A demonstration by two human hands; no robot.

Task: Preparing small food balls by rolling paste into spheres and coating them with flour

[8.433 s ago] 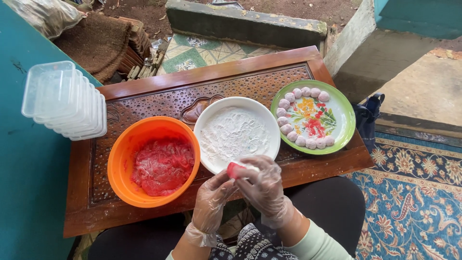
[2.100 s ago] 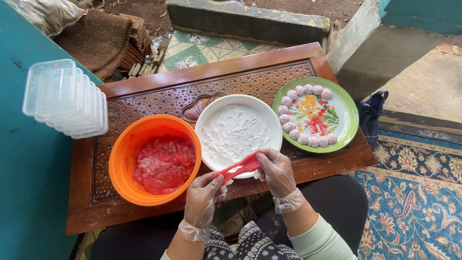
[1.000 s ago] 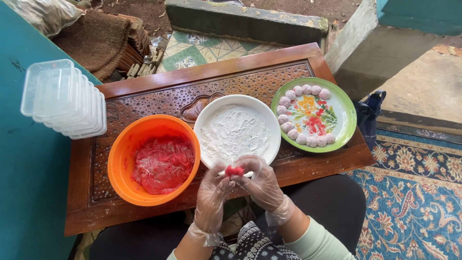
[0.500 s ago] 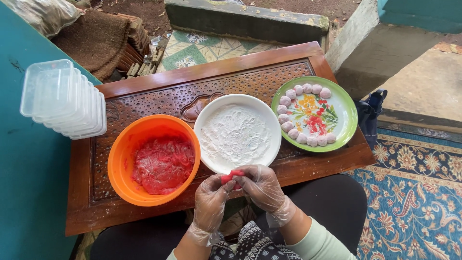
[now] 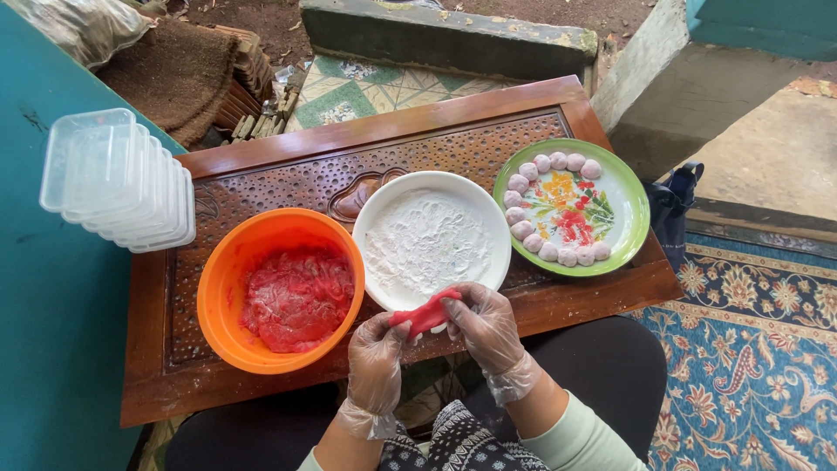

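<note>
Both my hands wear thin clear gloves and together hold a small piece of red dough (image 5: 424, 313) at the near rim of a white plate (image 5: 375, 208) dusted with flour. My left hand (image 5: 377, 351) pinches the dough's left end, my right hand (image 5: 488, 327) its right end. An orange bowl (image 5: 218, 288) of red dough sits to the left. At the right stands a green-rimmed flowered plate (image 5: 632, 209) with several floured pink balls (image 5: 523, 230) along its edge.
All dishes rest on a low carved wooden table (image 5: 261, 183). A stack of clear plastic containers (image 5: 113, 179) lies on a teal surface at the left. A patterned blue rug (image 5: 758, 349) is at the right, concrete blocks behind.
The dough, a compact lump between my fingers half a second ago, is now stretched into a flatter strip. My hands have shifted slightly up toward the white plate.
</note>
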